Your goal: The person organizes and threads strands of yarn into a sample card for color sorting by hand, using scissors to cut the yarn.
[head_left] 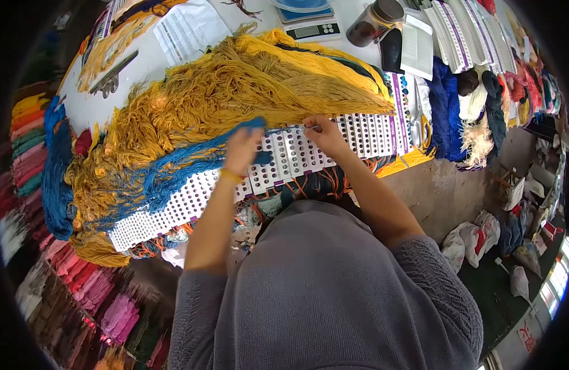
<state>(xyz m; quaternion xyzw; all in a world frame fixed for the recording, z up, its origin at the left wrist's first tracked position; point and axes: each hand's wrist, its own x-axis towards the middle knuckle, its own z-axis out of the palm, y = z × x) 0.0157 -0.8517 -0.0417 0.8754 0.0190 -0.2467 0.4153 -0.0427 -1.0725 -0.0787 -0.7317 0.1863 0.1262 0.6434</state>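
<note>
My left hand [242,150] is over the blue yarn [179,161], blurred by motion, with blue strands on both sides of it; its fingers are smeared. My right hand [324,134] has its fingers curled together at the upper edge of the white perforated card [358,132], beside the mustard yarn; anything between the fingertips is too small to make out. A large heap of mustard-yellow yarn [216,92] lies just beyond both hands. The perforated cards stretch in a row beneath the blue strands.
A digital scale [310,29], a dark-lidded jar [374,23] and a printed sheet [189,31] lie at the back. Yellow-handled scissors [427,131] are on the right, near blue skeins [445,111]. Metal clips [108,85] sit at the left. Colored yarn bundles [119,317] hang lower left.
</note>
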